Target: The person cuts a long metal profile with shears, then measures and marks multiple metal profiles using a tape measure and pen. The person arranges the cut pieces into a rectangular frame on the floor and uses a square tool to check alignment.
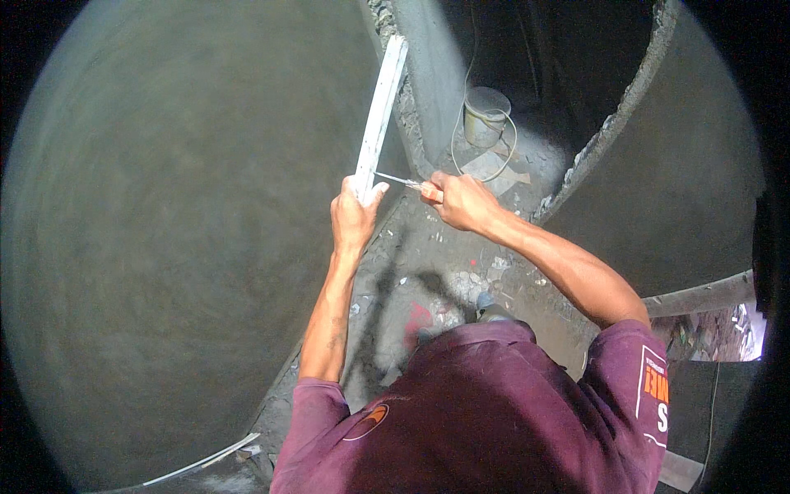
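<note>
My left hand (pixel 354 216) is wrapped round the lower end of a long, narrow white strip (pixel 382 111), which looks like plastic trunking. The strip slants up and slightly right, its far end close to the rough broken edge of the wall. In my right hand (pixel 465 202) is a screwdriver (pixel 401 179), gripped by its handle. Its thin metal shaft points left, and the tip meets or nearly meets the strip just above my left thumb; whether it touches I cannot tell. The fingers hide most of the handle.
A smooth grey plastered wall (pixel 181 214) fills the left side. Beyond my hands a doorway with chipped edges opens onto a dark space, where a bucket (pixel 485 123) stands by a looped pale cable (pixel 512 152). Debris litters the floor (pixel 444 255). Another grey wall (pixel 658 198) rises at right.
</note>
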A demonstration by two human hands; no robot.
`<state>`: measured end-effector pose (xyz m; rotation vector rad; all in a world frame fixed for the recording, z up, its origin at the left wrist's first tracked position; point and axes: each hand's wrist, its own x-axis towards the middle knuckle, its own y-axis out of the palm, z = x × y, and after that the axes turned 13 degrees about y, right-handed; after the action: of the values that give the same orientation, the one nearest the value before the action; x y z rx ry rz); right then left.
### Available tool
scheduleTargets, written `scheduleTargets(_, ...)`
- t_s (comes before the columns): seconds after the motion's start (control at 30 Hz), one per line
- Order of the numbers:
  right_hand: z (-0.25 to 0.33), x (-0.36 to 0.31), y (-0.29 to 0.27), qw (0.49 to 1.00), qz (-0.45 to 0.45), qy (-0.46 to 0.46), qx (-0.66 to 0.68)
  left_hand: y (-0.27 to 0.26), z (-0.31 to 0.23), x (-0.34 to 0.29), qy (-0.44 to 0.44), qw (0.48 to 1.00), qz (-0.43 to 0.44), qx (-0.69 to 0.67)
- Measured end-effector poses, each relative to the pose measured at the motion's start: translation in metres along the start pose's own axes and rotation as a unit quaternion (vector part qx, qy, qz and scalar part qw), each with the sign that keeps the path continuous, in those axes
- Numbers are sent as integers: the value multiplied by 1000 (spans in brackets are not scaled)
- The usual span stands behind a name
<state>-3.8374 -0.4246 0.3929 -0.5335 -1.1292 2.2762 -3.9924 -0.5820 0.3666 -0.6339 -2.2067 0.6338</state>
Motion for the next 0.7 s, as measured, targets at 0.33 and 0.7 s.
scheduleTargets(0.33, -52, -1, 19, 979, 44, -117, 160, -14, -3, 2, -89, 948, 154, -263)
scheduleTargets(0.7, -17, -41, -2, 997, 19, -19, 73, -9, -3, 3, -114, 958, 125, -232)
